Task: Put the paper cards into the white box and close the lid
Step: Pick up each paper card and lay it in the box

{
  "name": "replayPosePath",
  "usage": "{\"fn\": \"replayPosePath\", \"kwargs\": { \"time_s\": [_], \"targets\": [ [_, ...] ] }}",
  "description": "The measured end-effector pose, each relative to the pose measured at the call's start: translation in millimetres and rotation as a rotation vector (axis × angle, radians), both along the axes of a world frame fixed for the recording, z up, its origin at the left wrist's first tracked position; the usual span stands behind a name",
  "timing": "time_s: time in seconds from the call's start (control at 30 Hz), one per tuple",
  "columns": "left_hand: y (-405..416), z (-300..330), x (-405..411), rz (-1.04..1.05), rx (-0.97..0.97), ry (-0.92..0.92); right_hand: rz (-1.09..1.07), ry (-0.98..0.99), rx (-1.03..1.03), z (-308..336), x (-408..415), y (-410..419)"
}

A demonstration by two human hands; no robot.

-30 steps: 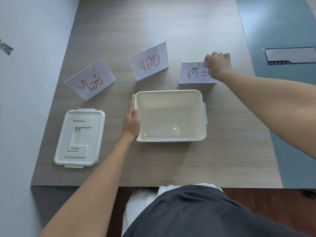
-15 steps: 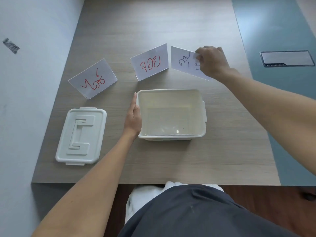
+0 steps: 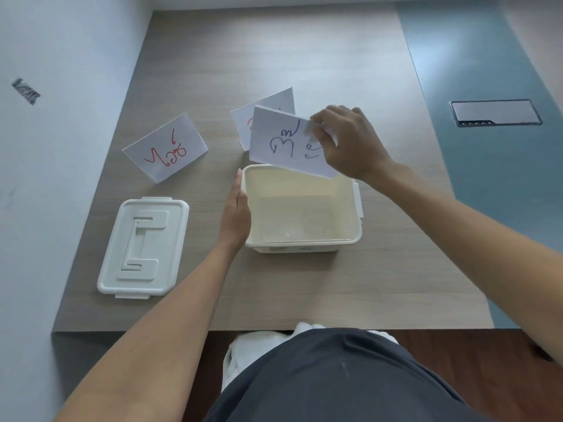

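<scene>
The right hand (image 3: pixel 350 141) pinches the blue-lettered paper card (image 3: pixel 286 144) by its right side and has carried it from the far right part of the tabletop (image 3: pixel 396 269) to above the far rim of the open white box (image 3: pixel 301 243), where it now covers part of the middle red-lettered card (image 3: pixel 268 105). The left hand (image 3: pixel 236 214) stays flat and open against the box's left wall. The left red-lettered card (image 3: pixel 166 147) and the lid (image 3: pixel 143 248) near the left edge have not moved.

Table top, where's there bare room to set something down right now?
Free: the table right of the white box, and the near strip in front of box and lid. Crowded: behind the box, where the cards stand and the right hand holds one.
</scene>
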State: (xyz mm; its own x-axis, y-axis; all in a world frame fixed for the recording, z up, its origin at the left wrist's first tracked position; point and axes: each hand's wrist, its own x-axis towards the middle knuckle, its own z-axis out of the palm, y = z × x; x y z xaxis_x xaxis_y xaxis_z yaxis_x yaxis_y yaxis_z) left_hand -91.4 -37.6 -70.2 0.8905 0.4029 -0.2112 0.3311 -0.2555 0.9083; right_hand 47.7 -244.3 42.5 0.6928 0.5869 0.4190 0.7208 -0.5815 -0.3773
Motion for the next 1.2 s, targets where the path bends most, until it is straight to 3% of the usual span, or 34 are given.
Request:
{"fn": "replayPosePath", "kwargs": {
  "time_s": [0.23,0.43,0.67,1.0,1.2],
  "targets": [
    [-0.5,-0.1,0.5,0.027,-0.023,-0.020,0.084,0.162,-0.179,-38.1,-39.0,-13.6],
    [0.1,-4.5,2.6,0.031,-0.017,-0.029,0.182,0.425,-0.414,-70.4,-63.6,-17.2],
    [1.2,-6.4,4.2,0.035,-0.013,-0.016,0.276,0.819,-0.510,-77.7,-62.8,-16.4],
    [-0.6,-5.2,5.1,0.048,0.014,0.001,0.101,0.581,-0.042,-58.4,13.5,39.4],
    [-0.5,-5.5,6.1,0.065,-0.008,0.002,0.014,0.357,-0.228,-72.0,73.2,82.6]
  ]
}}
